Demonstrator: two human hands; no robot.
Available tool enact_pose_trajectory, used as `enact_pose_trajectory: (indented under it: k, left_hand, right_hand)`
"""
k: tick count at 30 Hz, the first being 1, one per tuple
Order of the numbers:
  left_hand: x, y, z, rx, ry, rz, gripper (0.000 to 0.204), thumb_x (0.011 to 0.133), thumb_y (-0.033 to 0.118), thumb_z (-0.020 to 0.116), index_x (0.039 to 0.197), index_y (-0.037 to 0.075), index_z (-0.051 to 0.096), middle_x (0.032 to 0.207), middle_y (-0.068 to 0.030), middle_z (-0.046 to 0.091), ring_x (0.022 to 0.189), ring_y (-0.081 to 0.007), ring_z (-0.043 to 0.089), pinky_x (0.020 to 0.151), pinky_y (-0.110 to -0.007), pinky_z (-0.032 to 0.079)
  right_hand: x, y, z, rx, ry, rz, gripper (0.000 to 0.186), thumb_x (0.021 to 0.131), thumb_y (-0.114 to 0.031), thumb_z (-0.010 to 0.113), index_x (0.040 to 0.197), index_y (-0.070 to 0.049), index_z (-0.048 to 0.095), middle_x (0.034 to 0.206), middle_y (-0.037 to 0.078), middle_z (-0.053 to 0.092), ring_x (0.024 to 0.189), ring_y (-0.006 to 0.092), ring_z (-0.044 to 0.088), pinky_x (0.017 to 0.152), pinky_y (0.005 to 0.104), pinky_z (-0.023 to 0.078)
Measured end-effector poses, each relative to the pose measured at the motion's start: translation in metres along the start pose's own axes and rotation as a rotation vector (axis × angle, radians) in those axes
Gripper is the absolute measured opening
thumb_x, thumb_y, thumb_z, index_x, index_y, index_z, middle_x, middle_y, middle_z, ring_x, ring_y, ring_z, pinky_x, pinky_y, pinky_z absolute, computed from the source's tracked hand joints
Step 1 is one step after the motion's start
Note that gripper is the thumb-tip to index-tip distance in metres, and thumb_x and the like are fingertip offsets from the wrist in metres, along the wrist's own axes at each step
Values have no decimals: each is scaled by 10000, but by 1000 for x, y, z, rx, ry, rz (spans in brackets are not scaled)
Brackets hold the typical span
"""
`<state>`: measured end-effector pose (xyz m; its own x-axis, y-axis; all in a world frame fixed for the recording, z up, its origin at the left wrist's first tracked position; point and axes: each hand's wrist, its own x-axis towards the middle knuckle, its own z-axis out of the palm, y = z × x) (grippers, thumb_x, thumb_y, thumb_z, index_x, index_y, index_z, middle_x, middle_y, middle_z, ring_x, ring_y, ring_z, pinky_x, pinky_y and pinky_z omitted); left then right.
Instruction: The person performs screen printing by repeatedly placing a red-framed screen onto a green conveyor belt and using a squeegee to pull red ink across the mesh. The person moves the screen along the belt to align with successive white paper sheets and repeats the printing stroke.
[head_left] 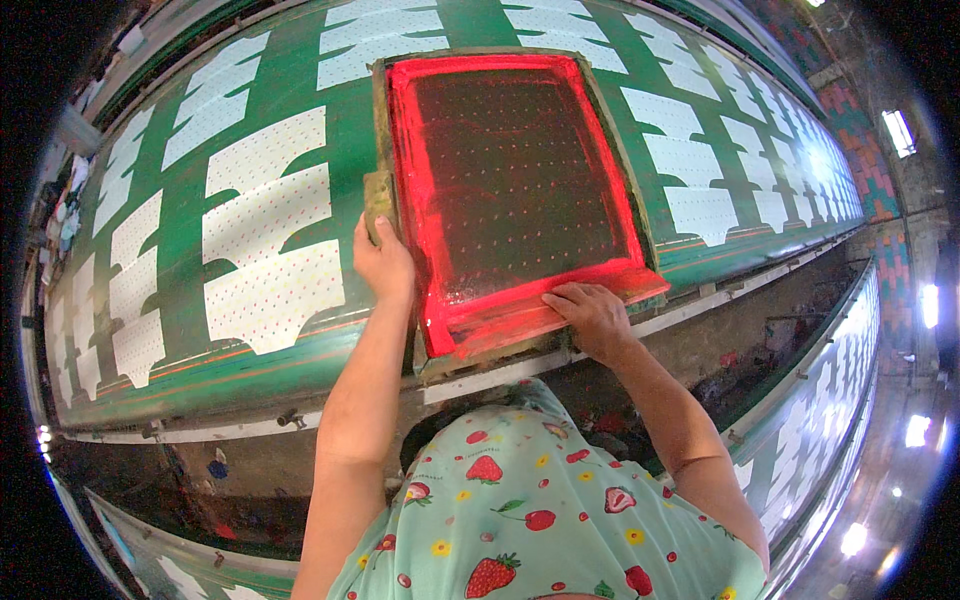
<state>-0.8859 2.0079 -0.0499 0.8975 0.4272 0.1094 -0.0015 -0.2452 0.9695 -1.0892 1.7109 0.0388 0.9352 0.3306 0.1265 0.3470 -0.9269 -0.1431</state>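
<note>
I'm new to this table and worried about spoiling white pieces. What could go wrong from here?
The left hand holds the frame's wooden block; a nudge could misalign the frame. The red-coated bar under the right hand sits at the frame's near edge, so red could smear onto the green table or white pieces.

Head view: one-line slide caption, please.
Left hand gripping the block beside a red-edged screen, right hand holding the red-coated bar along its near edge, dotted white pieces on a green table.

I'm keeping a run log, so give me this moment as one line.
Left hand: gripping side handle | Right hand: on red-smeared squeegee | Screen-printing frame: over green table
</note>
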Motion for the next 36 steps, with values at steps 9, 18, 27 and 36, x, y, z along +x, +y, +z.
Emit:
enact_pose_trajectory:
  k: [9, 18, 27, 36]
  left_hand:
    - [-2, 16, -3, -29, -48, -75, 413, 1170, 224, 545, 1441, -57, 682, 1319, -222, 766, 1234, -298, 720, 1103, -419, 527]
    - [-5, 24, -3, 48, -37, -89, 471, 1219, 240, 415, 1481, -53, 674, 1375, -181, 753, 1271, -246, 685, 1125, -399, 510]
    - [-4, 16, 0, 99, 38, -128, 455, 1224, 260, 480, 1420, -81, 707, 1258, -123, 780, 1145, -184, 692, 1055, -360, 536]
    - [-5, 14, -1, 77, 45, -173, 438, 1210, 227, 467, 1386, -88, 716, 1259, -128, 770, 1143, -200, 688, 1057, -362, 530]
  right_hand:
    - [127, 80, 33, 1, 193, -86, 411, 886, -79, 701, 1289, -89, 780, 1182, 117, 766, 1110, 323, 748, 957, 492, 588]
    - [316, 191, 58, -88, 252, -115, 242, 928, -108, 693, 1159, -130, 762, 1061, 135, 748, 1006, 340, 761, 855, 493, 595]
    - [455, 258, 41, -72, 74, -49, 308, 934, -102, 676, 1207, -154, 808, 1133, 167, 802, 1063, 395, 794, 899, 561, 644]
    - [468, 270, 41, -50, 109, -78, 445, 940, -26, 623, 1325, -167, 798, 1252, 161, 787, 1185, 391, 747, 1023, 540, 594]
